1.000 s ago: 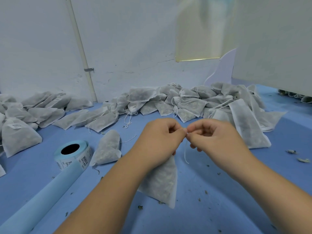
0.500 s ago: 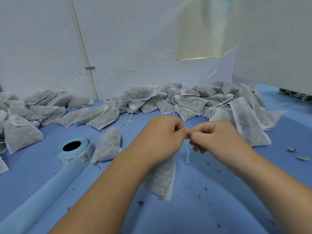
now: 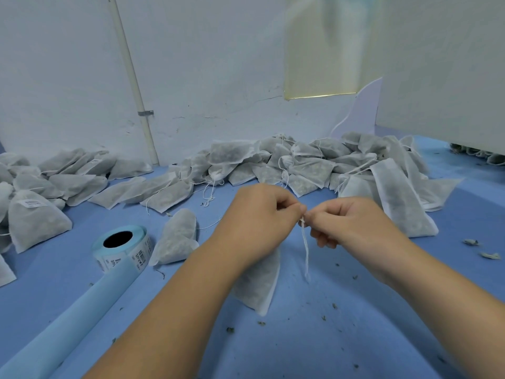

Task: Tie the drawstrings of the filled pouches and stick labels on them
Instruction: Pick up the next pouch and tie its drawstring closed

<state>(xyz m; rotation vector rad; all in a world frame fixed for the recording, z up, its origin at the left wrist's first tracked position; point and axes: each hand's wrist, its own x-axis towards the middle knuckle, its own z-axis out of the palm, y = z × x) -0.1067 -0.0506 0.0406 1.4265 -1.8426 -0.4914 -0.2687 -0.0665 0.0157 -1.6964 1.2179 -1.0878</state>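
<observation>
A filled white mesh pouch (image 3: 259, 285) hangs under my left hand (image 3: 259, 217), its bottom corner resting on the blue table (image 3: 328, 337). My left hand pinches the pouch's neck and drawstring. My right hand (image 3: 352, 220) meets it fingertip to fingertip and pinches the same white drawstring (image 3: 305, 247), whose loose ends dangle between my wrists. A roll of labels (image 3: 121, 248) with a blue liner strip trailing toward me lies to the left. One tied pouch (image 3: 177, 236) lies beside the roll.
A long heap of filled pouches (image 3: 300, 165) runs along the white wall. Another pile lies at far left, one pouch there bearing a label (image 3: 32, 202). A tall pouch (image 3: 401, 201) lies right of my hands. Herb crumbs dot the table.
My hands have stayed together at the pouch's neck. The dangling drawstring ends hang longer and more visibly below my fingertips than before. The view has shifted slightly.
</observation>
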